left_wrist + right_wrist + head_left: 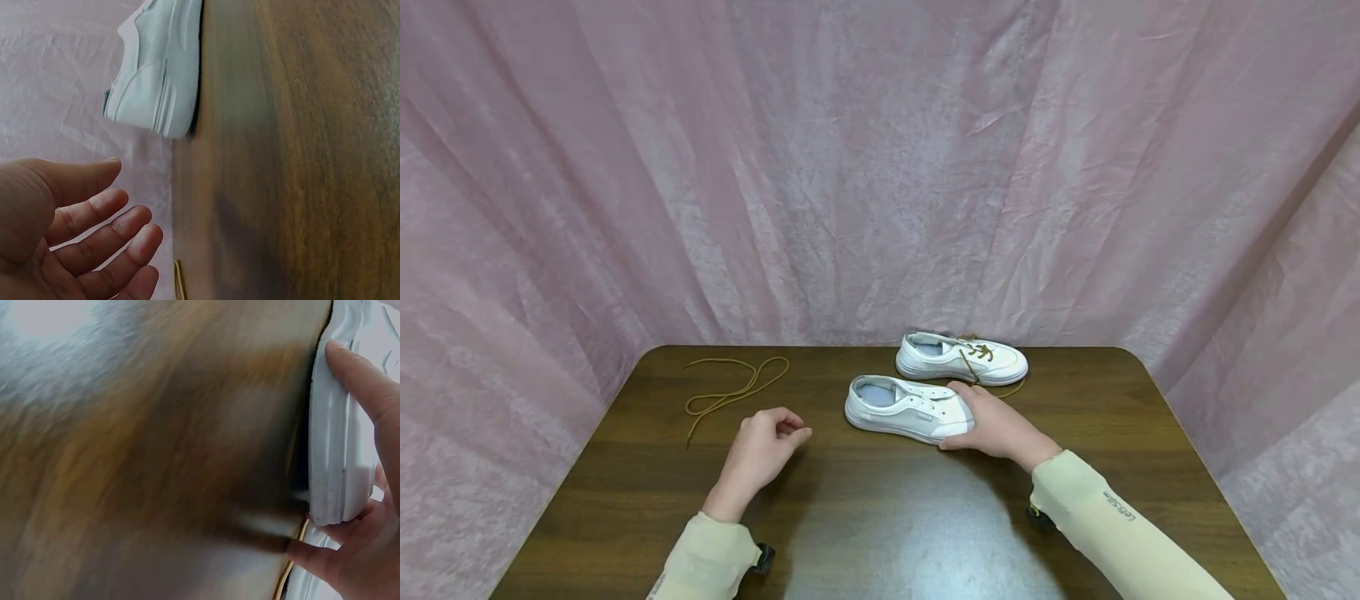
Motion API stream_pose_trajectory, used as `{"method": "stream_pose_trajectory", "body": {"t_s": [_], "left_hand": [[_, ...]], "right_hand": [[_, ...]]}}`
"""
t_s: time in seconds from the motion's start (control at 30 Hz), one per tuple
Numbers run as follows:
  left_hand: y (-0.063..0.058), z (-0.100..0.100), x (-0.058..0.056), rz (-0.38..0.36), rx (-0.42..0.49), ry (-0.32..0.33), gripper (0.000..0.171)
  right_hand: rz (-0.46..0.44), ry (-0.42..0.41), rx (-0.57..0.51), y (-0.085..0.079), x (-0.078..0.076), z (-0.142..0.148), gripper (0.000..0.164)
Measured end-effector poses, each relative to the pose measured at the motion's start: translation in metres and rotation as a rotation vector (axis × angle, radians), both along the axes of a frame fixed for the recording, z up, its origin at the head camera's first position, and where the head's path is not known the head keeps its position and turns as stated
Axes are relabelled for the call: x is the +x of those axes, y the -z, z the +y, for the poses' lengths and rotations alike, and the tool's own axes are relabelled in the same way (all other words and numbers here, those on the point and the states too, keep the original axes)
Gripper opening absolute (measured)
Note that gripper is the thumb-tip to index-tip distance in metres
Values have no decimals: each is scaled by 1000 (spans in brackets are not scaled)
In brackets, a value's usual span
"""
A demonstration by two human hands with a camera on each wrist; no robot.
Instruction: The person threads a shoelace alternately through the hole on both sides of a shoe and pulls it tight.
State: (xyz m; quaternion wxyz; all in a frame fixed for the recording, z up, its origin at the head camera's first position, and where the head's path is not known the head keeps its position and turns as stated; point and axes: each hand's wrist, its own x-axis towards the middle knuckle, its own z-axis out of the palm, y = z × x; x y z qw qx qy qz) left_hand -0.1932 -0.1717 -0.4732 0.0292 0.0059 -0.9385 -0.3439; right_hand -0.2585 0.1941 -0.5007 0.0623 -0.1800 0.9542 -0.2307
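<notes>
one white shoe [898, 419] is near the middle of the brown wooden table [880, 525], heel to the left and toe to the right. the right hand [1000, 425] grips it at the toe end: the thumb [359, 372] lies against the near edge of the sole and other fingers reach round the far side, so the toe is clamped between them. a gold strand [285, 575] runs beside one fingertip under the toe. whether the sole sits flat on the wood or is slightly raised is hard to say from these angles. a row of eyelets shows on the shoe's upper.

the left hand [763, 447] hangs over the table, left of the heel and apart from it; its fingers are loosely bent, with the thumb a little apart from the fingertips. a loose gold lace [747, 389] lies near it, farther left, looped and crossing itself.

a second shoe [917, 367], also white, stands just behind the first, pointing the same way, a threaded lace [981, 350] across its front. pale sleeves [1120, 533] cover both forearms, and a pink curtain [880, 167] hangs behind.
</notes>
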Motion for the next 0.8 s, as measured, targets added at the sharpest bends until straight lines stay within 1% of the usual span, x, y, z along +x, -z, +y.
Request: {"method": "stream_pose_trajectory", "body": {"t_s": [0.17, 0.27, 0.37, 0.47, 0.53, 0.57, 0.63, 0.7, 0.73, 0.8], "left_hand": [[-1, -2, -4, 4, 1, 6, 12], [-2, -6, -10, 10, -20, -6, 16], [-4, -13, -21, 30, -59, -37, 28], [-7, -20, -36, 59, -104, -87, 46], [-9, -26, -46, 59, -138, -123, 61], [-9, -28, -52, 48, -151, -137, 68], [-7, -33, -63, -9, -176, -158, 83], [-2, -37, -71, -110, -183, -170, 94], [0, -38, -74, -166, -181, -170, 97], [7, -39, -78, -269, -176, -164, 96]], "right_hand": [[16, -11, -20, 3, 2, 6, 98], [27, -13, -27, 4, 5, 7, 99], [28, -5, -34, 4, 10, 9, 102], [21, 5, -19, 7, 13, 9, 104], [17, 10, -8, 9, 14, 8, 105], [19, 12, -5, 9, 14, 7, 105], [22, 19, -2, 10, 16, 5, 105], [24, 22, -4, 9, 17, 3, 105], [26, 21, -3, 8, 18, 2, 105], [32, 24, 4, 7, 21, -2, 106]]}}
